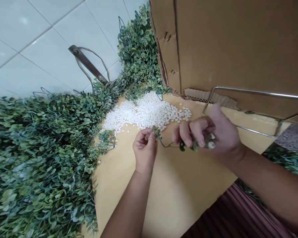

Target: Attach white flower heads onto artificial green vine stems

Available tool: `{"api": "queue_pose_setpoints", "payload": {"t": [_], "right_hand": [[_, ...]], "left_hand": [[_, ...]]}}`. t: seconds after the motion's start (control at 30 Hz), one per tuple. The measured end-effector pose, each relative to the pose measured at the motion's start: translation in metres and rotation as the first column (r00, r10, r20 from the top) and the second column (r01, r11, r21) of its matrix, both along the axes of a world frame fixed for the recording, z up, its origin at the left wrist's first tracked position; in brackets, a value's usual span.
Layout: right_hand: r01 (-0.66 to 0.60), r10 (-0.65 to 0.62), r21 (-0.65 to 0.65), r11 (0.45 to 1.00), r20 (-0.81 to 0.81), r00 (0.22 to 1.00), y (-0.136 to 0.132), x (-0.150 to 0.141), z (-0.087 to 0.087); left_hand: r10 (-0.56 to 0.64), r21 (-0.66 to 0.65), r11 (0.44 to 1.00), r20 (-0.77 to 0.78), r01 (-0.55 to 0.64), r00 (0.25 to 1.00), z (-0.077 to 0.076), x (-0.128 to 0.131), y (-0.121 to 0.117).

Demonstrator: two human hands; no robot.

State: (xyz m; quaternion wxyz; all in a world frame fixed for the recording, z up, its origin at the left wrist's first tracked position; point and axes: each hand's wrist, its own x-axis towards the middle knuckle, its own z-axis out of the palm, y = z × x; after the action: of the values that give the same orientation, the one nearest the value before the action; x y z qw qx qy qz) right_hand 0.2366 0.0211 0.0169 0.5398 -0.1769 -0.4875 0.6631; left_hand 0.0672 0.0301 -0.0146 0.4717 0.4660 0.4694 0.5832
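Note:
My left hand [145, 145] is closed, pinching the leafy tip of a thin artificial sprig [169, 144] between thumb and fingers. The sprig's stem runs across to my right hand [218, 132], whose fingers curl over its other leaves while the thumb points up. Small white pieces [211, 144] show at the palm of the right hand; motion blur hides their exact form. Just beyond both hands lies a spread heap of small white round pieces [149, 110] on a tan board [164, 185].
Piles of artificial greenery [39, 158] line the left and back of the board. A metal strip with a looped cord [89, 64] leans out near the tiled surface [39, 36]. At the right stand a large cardboard box [233, 43] and a bent wire frame [258, 92].

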Motion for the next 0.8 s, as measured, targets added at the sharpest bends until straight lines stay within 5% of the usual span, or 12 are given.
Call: {"api": "queue_pose_setpoints", "payload": {"t": [0.07, 0.17, 0.3, 0.4, 0.6, 0.8], "right_hand": [[-0.042, 0.054, -0.133, 0.99, 0.087, 0.995, 0.0, -0.004, -0.003], [0.078, 0.002, -0.253, 0.964, 0.3, 0.954, 0.001, -0.013, -0.012], [0.176, -0.1, -0.162, 0.971, 0.391, 0.915, -0.001, -0.024, -0.023], [0.161, -0.103, -0.107, 0.981, 0.414, 0.905, -0.003, -0.027, -0.026], [0.149, -0.121, -0.036, 0.988, 0.413, 0.903, -0.003, -0.026, -0.028], [0.208, -0.157, -0.062, 0.976, 0.456, 0.876, -0.001, -0.022, -0.023]], "left_hand": [[0.081, 0.178, 0.983, -0.192, -0.047, 0.978, 0.001, -0.004, 0.001], [0.164, 0.451, 0.888, -0.49, 0.088, 0.856, 0.006, -0.005, -0.003], [0.298, 0.627, 0.73, -0.649, 0.271, 0.7, 0.013, -0.005, -0.008], [0.341, 0.652, 0.691, -0.675, 0.312, 0.654, 0.015, -0.007, -0.008], [0.202, 0.565, 0.738, -0.707, 0.37, 0.677, 0.01, -0.006, -0.009], [0.222, 0.505, 0.85, -0.604, 0.152, 0.766, 0.012, -0.016, -0.003]]}}
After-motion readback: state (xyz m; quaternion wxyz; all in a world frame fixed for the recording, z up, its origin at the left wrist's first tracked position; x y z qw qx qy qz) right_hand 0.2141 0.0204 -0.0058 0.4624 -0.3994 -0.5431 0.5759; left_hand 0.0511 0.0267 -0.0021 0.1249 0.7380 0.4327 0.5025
